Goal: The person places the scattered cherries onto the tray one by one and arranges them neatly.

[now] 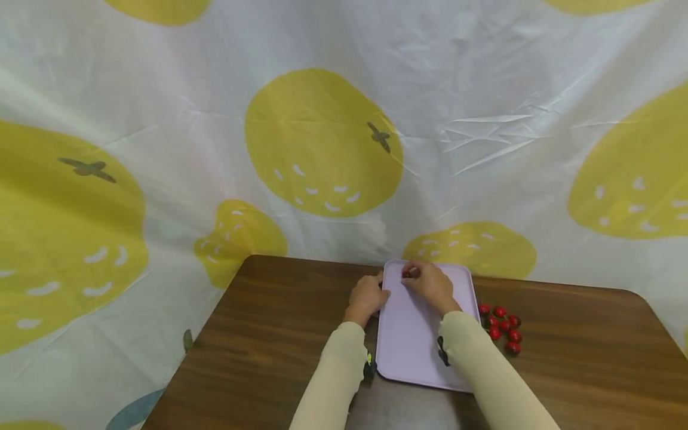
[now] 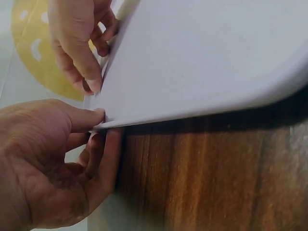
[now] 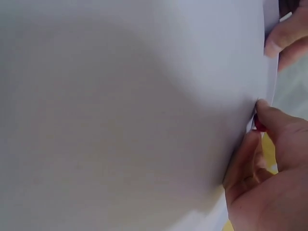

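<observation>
A pale lilac rectangular tray (image 1: 411, 346) lies on the brown table. My left hand (image 1: 367, 297) pinches the tray's left rim near its far end, and the left wrist view shows the thumb on top with fingers underneath. Over the tray's far left part, my right hand (image 1: 434, 288) holds a small red cherry (image 3: 260, 124) between thumb and fingers, mostly covered by them. The fingertips are close to the tray surface. Several more red cherries (image 1: 504, 325) lie in a loose group on the table, just right of the tray.
The wooden table (image 1: 279, 334) reaches out on both sides of the tray. Directly behind its far edge hangs a white curtain (image 1: 188, 149) printed with large yellow fruit. The right forearm crosses over the tray's right rim, close to the cherry group.
</observation>
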A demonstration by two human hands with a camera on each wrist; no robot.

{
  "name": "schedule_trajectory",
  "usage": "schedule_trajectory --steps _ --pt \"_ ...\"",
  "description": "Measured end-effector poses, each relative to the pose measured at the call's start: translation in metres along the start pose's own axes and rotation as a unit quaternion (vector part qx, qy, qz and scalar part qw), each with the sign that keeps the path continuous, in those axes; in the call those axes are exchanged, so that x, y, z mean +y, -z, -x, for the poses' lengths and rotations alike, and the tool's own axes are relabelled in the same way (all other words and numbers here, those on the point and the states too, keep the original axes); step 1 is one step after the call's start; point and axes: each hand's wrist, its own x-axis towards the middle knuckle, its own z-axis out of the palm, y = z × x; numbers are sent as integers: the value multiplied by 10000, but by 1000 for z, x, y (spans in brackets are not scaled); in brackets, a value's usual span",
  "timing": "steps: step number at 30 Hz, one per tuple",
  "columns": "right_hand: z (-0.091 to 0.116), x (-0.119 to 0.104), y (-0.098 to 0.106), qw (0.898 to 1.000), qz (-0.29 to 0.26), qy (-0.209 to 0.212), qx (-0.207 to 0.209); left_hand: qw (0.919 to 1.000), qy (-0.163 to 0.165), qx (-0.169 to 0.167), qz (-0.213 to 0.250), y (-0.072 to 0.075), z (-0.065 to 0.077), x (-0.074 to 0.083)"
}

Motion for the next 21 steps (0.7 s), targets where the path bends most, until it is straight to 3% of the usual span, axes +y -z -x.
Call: schedule_trajectory --steps 21 --pt "-1 5 2 9997 -115 -127 -150 9999 -19 -42 94 3 3 2"
